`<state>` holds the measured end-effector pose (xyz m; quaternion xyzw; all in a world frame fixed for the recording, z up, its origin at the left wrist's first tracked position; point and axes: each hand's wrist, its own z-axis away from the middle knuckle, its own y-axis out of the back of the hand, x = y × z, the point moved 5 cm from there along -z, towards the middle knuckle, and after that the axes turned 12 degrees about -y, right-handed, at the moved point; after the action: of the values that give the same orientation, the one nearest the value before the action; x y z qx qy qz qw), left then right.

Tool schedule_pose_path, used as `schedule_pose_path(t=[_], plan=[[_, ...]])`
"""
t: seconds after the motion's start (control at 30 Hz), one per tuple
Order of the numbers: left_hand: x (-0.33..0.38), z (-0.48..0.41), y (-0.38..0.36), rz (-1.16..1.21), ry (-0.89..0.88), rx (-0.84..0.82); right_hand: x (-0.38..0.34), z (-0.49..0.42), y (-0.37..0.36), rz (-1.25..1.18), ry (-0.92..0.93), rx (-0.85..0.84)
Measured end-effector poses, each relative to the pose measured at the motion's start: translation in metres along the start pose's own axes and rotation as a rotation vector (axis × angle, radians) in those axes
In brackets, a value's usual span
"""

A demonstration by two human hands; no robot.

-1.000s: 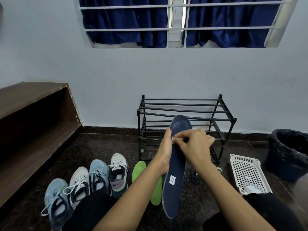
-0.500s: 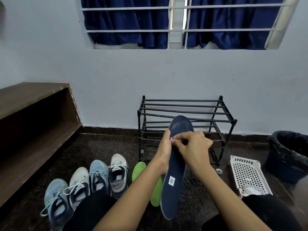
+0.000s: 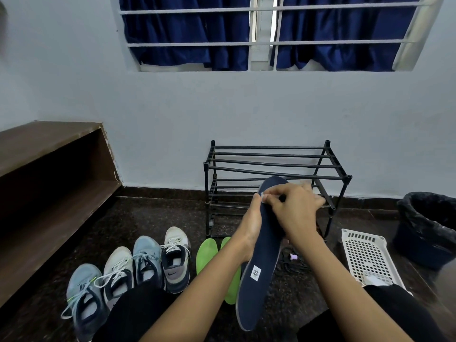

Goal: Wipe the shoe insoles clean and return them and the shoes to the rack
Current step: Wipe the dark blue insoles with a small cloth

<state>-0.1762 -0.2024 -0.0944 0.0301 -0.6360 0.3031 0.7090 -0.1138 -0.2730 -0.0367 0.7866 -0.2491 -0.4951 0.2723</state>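
Left hand (image 3: 249, 230) curled round the left edge of one navy insole (image 3: 261, 280), gripping it near the toe end. Right hand (image 3: 296, 211) just beside it, fingers bent tight, pinching a small white scrap (image 3: 262, 195) against that same toe end, too small to identify. Insole held upright, heel down, between the forearms, in front of one black rack (image 3: 271, 164). On the floor (image 3: 148, 218): four shoes (image 3: 148, 262) in a row at left, two green insoles (image 3: 206, 253) beside them — partly behind the left wrist. One white basket (image 3: 367, 255) and one dark bin (image 3: 429, 225) at right.
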Motion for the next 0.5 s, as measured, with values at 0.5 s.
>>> schedule_pose_path(t=[0.5], plan=[[-0.001, 0.005, -0.007, -0.085, 0.001, -0.064, 0.008, -0.010, 0.005, 0.075, -0.094, 0.084]])
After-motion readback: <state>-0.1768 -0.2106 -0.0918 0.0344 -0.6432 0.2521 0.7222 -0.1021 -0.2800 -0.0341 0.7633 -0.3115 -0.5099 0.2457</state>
